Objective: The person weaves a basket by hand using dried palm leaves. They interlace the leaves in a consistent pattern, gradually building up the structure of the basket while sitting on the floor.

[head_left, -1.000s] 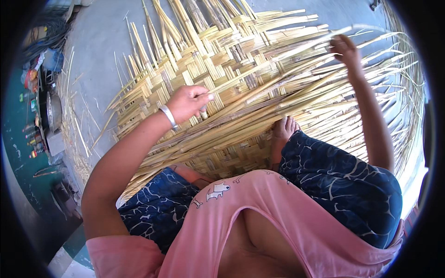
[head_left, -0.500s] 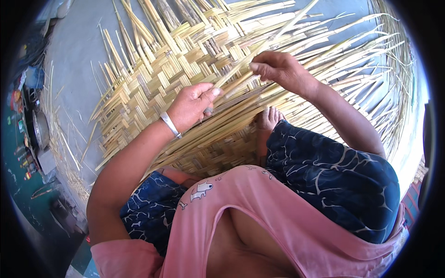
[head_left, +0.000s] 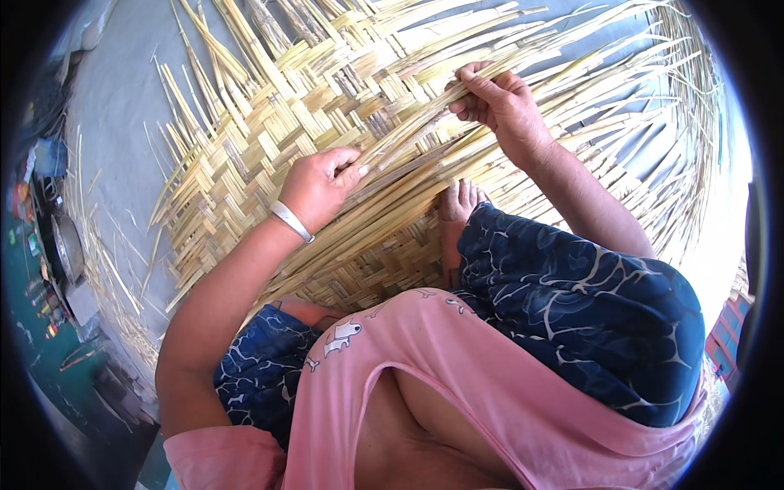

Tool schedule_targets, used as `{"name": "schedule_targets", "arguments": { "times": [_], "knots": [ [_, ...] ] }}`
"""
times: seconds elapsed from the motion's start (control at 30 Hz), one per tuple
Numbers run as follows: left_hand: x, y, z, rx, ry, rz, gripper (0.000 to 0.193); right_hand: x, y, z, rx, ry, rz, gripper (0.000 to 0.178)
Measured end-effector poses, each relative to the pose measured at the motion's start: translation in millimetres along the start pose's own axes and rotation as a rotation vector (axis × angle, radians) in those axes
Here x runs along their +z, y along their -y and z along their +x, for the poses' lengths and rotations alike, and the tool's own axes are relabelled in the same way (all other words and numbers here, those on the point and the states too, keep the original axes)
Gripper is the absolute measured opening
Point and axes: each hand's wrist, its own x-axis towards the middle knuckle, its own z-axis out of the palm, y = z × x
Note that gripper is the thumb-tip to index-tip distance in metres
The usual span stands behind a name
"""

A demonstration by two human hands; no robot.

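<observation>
A partly woven mat of flat, straw-coloured reed strips [head_left: 265, 163] spreads across the floor before me. My left hand [head_left: 320, 186], with a pale bracelet on its wrist, pinches the near end of a small bunch of reed strips [head_left: 408, 131]. Farther right, my right hand [head_left: 505, 110] grips the same bunch between thumb and fingers. Between my hands the bunch runs slanting up to the right, just above the weave. Loose reed ends [head_left: 604, 106] fan out past my right hand. The fingertips of my left hand are partly hidden.
My bare foot [head_left: 461, 198] rests on the mat's near part. Upright reed ends [head_left: 208, 73] stick out at the far left. Scattered straw [head_left: 114, 269] lies on the grey floor. At the left rim are a round metal pan [head_left: 67, 245] and small items on green ground.
My right hand has turned, its fingers now curled up around the reed strips, and moved slightly up. My left hand has shifted a little left. A long strip raised at the top has come down.
</observation>
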Motion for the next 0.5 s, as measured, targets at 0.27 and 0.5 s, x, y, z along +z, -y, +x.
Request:
{"name": "schedule_targets", "arguments": {
  "times": [0.27,0.5],
  "knots": [
    [12,-16,10,-0.052,0.164,-0.189,0.017,8,-34,-11,0.383,0.150,0.311,0.020],
    [16,-25,21,-0.295,0.363,-0.659,0.014,25,-37,-20,0.386,0.246,0.146,0.021]
  ]
}}
